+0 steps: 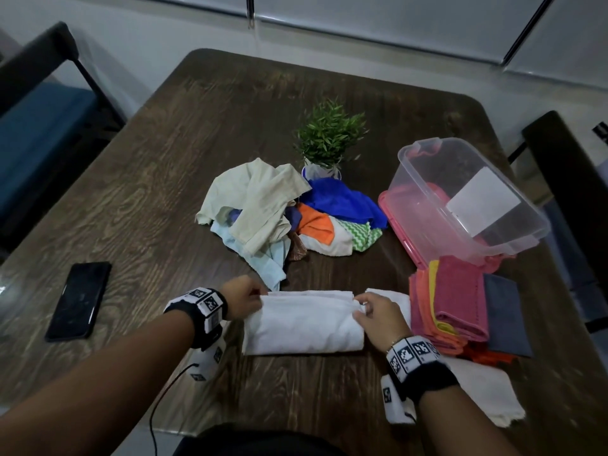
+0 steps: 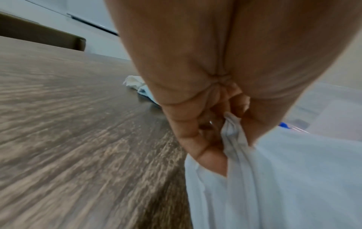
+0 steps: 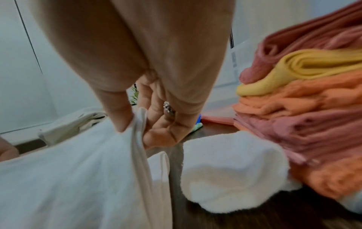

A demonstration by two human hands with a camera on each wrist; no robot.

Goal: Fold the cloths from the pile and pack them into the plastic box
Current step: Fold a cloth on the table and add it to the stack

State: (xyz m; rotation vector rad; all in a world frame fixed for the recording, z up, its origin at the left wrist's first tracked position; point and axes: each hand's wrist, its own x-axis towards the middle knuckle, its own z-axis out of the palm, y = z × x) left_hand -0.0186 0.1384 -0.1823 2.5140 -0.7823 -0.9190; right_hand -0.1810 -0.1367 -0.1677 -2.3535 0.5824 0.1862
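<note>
In the head view, the dark wood-grain table (image 1: 184,153) has bare room along its far edge and left side, where only a black phone (image 1: 79,299) lies near the left edge. At the centre sits the loose pile of mixed cloths (image 1: 283,209), just in front of a small green potted plant (image 1: 329,139). To the right, the clear plastic box (image 1: 460,195) rests tilted on its pink lid (image 1: 394,222); whether any cloth lies inside cannot be told. Before it lies a stack of folded pink, orange and yellow cloths (image 1: 457,304), and a dark grey folded cloth (image 1: 506,317) beside that. Near the front edge, the folded white cloth (image 1: 302,320) lies between both hands. The left hand (image 1: 241,299) pinches its far left corner; the right hand (image 1: 378,314) pinches its far right corner.

The left wrist view shows the left fingers (image 2: 195,139) curled with the thumb, clamped on a bunched edge of the white cloth (image 2: 284,178), with bare table to the left.

The right wrist view shows thumb and fingers (image 3: 156,136) nipping the cloth's edge (image 3: 68,178); another white cloth (image 3: 231,167) lies just beside, touching the folded stack (image 3: 305,108).
</note>
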